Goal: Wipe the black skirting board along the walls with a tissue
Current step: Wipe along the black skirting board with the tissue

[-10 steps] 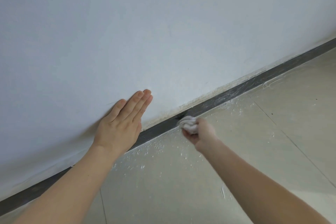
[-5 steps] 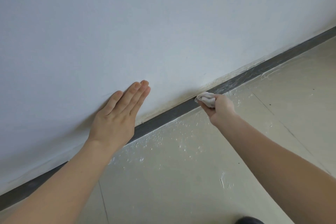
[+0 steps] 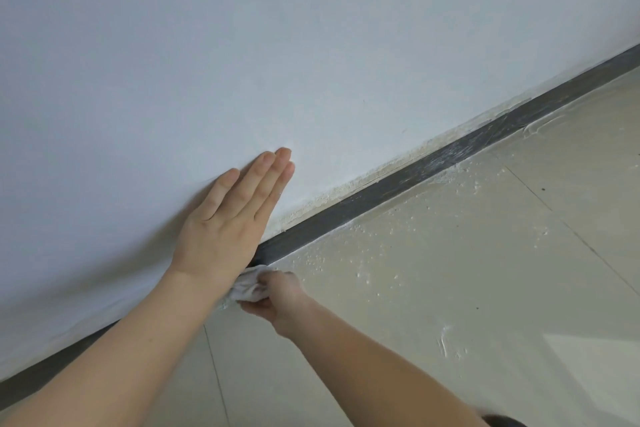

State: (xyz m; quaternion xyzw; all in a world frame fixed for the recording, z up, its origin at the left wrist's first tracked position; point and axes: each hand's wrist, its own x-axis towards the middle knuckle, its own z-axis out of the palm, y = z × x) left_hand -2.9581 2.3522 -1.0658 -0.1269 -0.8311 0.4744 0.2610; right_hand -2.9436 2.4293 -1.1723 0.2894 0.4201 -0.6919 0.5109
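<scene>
The black skirting board (image 3: 363,199) runs diagonally from lower left to upper right where the white wall (image 3: 311,45) meets the floor. White smears streak its right stretch. My left hand (image 3: 228,218) lies flat on the wall, fingers together and pointing up-right, just above the board. My right hand (image 3: 277,298) is closed around a crumpled white tissue (image 3: 247,286), pressed at the board's foot directly under my left wrist. The left wrist hides part of the tissue and the board behind it.
The beige tiled floor (image 3: 467,288) is dotted with white plaster specks near the board and carries a larger white smear (image 3: 446,343) at the lower right. A rough, chipped yellowish edge (image 3: 346,187) lines the wall just above the board. A dark object (image 3: 505,421) shows at the bottom edge.
My right hand slid the tissue rightward along the board, then back down-left until it sits under my left wrist. My left hand stayed flat on the wall.
</scene>
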